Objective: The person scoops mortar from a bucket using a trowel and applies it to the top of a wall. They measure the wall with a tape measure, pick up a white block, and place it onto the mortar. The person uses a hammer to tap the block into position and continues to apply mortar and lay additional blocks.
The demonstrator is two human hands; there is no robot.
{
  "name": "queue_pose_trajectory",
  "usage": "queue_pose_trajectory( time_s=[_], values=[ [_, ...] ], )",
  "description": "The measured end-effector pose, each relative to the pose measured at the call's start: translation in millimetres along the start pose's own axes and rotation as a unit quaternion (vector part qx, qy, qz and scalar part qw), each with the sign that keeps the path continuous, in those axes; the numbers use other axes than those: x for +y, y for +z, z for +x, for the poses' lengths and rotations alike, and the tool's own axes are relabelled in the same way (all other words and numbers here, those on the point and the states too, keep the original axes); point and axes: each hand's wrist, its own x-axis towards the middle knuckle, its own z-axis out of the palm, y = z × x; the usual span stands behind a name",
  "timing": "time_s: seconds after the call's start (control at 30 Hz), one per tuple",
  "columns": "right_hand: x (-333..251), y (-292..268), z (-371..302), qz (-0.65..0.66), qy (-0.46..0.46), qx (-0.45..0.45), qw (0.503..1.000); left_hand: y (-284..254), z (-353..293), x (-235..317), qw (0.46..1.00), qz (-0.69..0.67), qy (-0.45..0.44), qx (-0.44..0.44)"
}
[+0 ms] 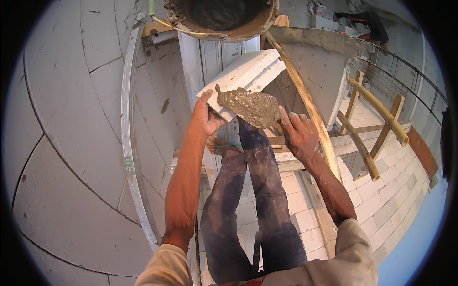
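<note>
My left hand grips the near left end of a pale grey-white building block, its thumb on the upper side. The block is held tilted above my legs, with a stepped groove along its right side. My right hand is closed around a trowel, whose handle is hidden in the fist. Wet grey-brown mortar heaps over the trowel's blade and hides most of it. The loaded blade lies across the block's near end; whether it touches, I cannot tell.
A mortar-crusted bucket holding wet mix stands ahead. A long metal straightedge leans along the block wall at left. At right are a wooden pole, bamboo rails and a drop to lower blockwork. Another person bends far right.
</note>
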Motion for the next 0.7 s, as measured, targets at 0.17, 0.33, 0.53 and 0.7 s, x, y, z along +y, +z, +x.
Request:
queue_pose_trajectory(
  time_s=[0.17,0.33,0.53,0.7],
  values=[
    [24.6,8.2,13.4,-0.039,0.108,-0.072,0.991,0.7,-0.5,-7.7,0.999,-0.021,0.010,0.032],
    [56.1,39.7,32.7,-0.060,0.175,-0.057,0.981,4.1,-1.9,-6.4,0.999,0.002,0.011,0.040],
    [60.7,76.8,15.8,0.124,0.274,0.053,0.952,-4.6,4.3,-4.5,1.000,-0.001,0.009,0.015],
    [7.9,126.3,16.2,0.306,0.220,0.138,0.916,-10.5,5.7,-1.5,0.995,-0.065,-0.049,-0.060]
  ],
)
